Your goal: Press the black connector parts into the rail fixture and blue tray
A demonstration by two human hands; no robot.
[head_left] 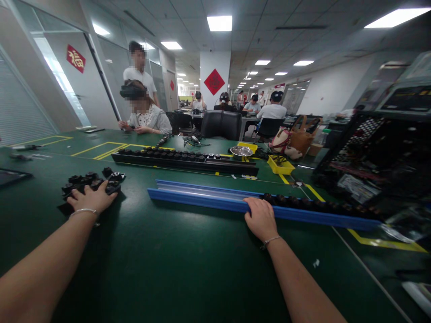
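My left hand (pixel 91 200) lies with spread fingers over a cluster of small black parts (pixel 80 180) on the left of the table; their exact kind is too blurred to tell. My right hand (pixel 261 219) is closed on the near wall of a long blue channel (pixel 198 200), its fingers hooked over the upper edge. A row of small black parts (pixel 296 202) fills the right portion of this channel. The left portion shows its bare inside.
Behind the blue channel lies a long black channel (pixel 188 165) holding black parts. A metal bowl (pixel 241 151) and a yellow bin (pixel 280 166) stand beyond. Dark equipment (pixel 373 152) rises at right. A person (pixel 148 114) sits across the green table (pixel 188 269).
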